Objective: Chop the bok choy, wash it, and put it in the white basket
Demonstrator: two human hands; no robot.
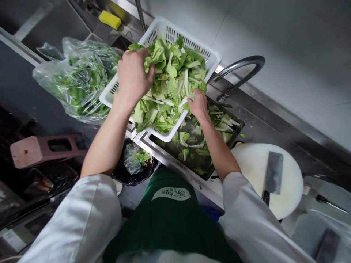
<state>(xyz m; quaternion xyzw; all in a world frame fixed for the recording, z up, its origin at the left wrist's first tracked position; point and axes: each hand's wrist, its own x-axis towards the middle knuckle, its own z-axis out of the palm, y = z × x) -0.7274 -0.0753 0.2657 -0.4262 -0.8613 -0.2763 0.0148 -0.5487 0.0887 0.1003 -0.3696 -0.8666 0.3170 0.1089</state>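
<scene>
Steel kitchen desk point(257, 124), sink, two hands in a heap of cut greens.

Far left, a clear plastic bag point(78, 78) of green leaves lies on the desk, touching the white slotted basket point(211, 58). Basket sits tilted across the sink point(164, 151) corner, heaped with chopped greens point(170, 84). Left hand point(134, 76): grip clenched on a bunch of leaves at the heap's top. Right hand point(197, 104): grip pinching a pale stalk at the basket's near edge. More cut leaves float in the sink below. Faucet point(241, 69) arches behind. Right: round white cutting board point(252, 164), cleaver point(272, 175) flat on it, open steel beyond.
</scene>
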